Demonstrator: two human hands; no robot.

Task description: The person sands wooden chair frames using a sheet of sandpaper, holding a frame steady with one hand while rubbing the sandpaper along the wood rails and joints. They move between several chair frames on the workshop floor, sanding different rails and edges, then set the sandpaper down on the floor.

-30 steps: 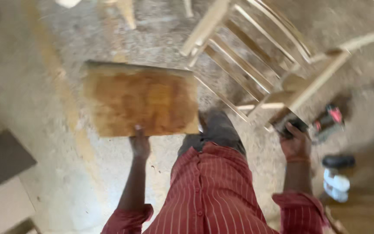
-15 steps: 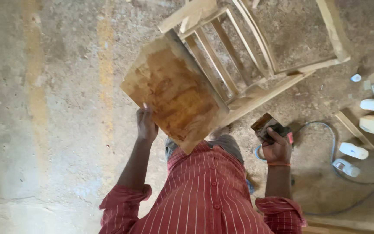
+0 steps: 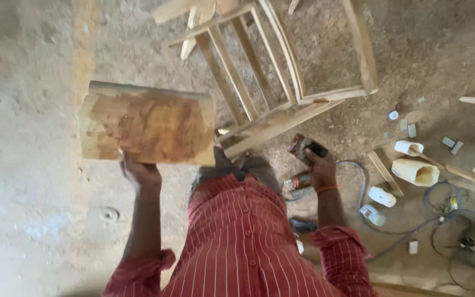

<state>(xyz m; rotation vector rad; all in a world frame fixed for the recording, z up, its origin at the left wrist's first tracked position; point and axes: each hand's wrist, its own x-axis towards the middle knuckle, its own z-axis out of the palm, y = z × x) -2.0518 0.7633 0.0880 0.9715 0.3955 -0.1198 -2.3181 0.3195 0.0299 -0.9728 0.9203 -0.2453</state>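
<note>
The left hand point(image 3: 141, 173) grips the near edge of a flat, brown-stained wooden board point(image 3: 148, 127), its fingers clenched around that edge so the board is carried level above the dusty floor point(image 3: 34, 181), broad face up, well to the left of the body. A grip at the middle of one long edge probably keeps the slab balanced with one hand. The right hand point(image 3: 320, 168) is wrapped around a small dark block-shaped object point(image 3: 306, 147); what it is cannot be told. Ahead lies an unfinished wooden chair frame point(image 3: 273, 82) on its side, slats exposed, likely so its joints can be reached. Along the floor's right edge, cream and white containers point(image 3: 416, 171) and a coiled cable point(image 3: 457, 247) lie close by.
</note>
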